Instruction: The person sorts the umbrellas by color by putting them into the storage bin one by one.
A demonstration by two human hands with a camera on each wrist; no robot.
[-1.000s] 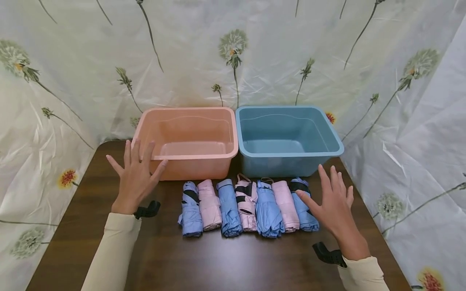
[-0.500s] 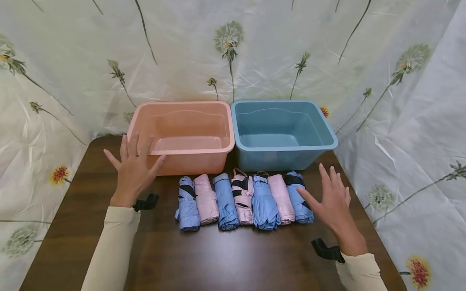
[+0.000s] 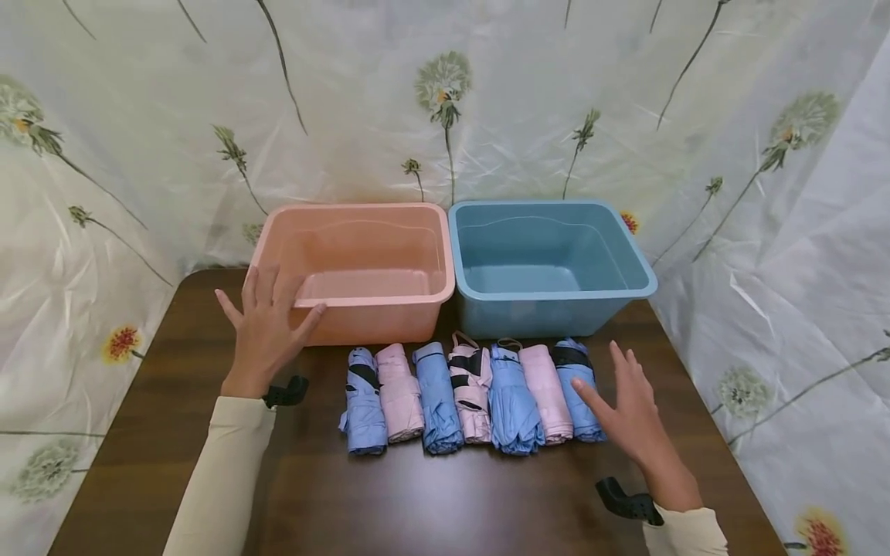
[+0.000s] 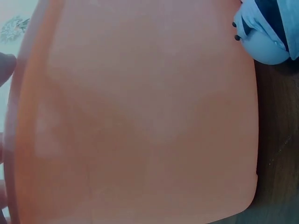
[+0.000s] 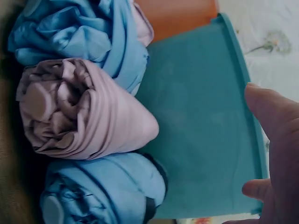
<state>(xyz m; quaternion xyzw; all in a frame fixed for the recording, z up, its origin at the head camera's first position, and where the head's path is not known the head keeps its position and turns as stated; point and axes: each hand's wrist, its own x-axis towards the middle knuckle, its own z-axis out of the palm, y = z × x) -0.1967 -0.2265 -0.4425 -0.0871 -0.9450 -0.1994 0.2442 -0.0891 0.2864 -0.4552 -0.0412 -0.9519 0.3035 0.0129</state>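
Several folded umbrellas lie side by side in a row on the table, blue ones alternating with pink. My left hand (image 3: pixel 266 332) has its fingers spread in front of the left corner of the pink bin (image 3: pixel 375 320) and holds nothing. The leftmost blue umbrella (image 3: pixel 365 405) lies to its right. My right hand (image 3: pixel 631 413), fingers extended and holding nothing, is beside the rightmost blue umbrella (image 3: pixel 580 394). In the right wrist view a pink umbrella (image 5: pixel 112 112) lies between two blue ones, with the blue bin (image 5: pixel 196 121) behind them.
The pink bin and the blue bin (image 3: pixel 542 316) stand side by side at the back of the dark wooden table (image 3: pixel 417 510), with nothing visible inside them. A floral curtain (image 3: pixel 334 100) hangs behind and along both sides. Each wrist wears a black camera mount.
The head view has tilted slightly and come back. My left hand has shifted a little right, and my right hand has lowered slightly with its fingers closer together. The umbrellas and bins stay put.
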